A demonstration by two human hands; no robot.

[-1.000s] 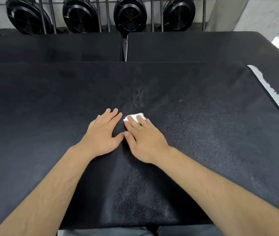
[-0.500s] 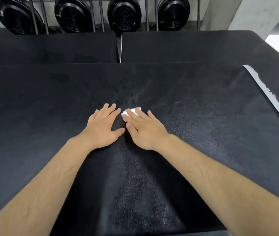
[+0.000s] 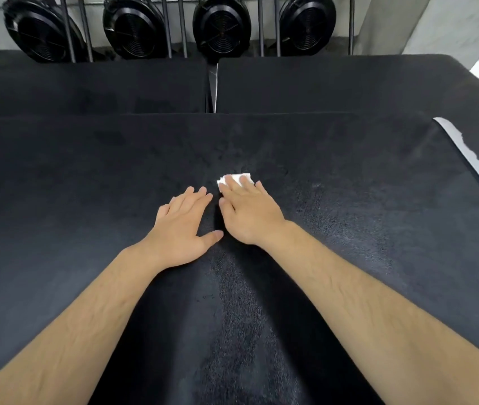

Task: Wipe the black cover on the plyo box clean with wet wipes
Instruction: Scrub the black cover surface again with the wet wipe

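Note:
A black cover (image 3: 86,200) spreads over the plyo box and fills most of the head view. A small folded white wet wipe (image 3: 234,179) lies on it near the middle. My right hand (image 3: 250,213) presses flat on the wipe with straight fingers, hiding most of it. Just to its left, my left hand (image 3: 182,229) rests flat on the cover with its fingers spread, touching no wipe. A damp, shinier streak runs down the cover from the hands toward me.
Two more black-covered boxes (image 3: 334,83) stand behind, split by a narrow gap. Black round fans (image 3: 220,24) hang on a metal rack at the back. A white strip (image 3: 472,162) marks the cover's right edge.
My right hand has slid the wipe away from me across the cover. My left hand has stayed flat beside it, and the thumbs have drawn apart.

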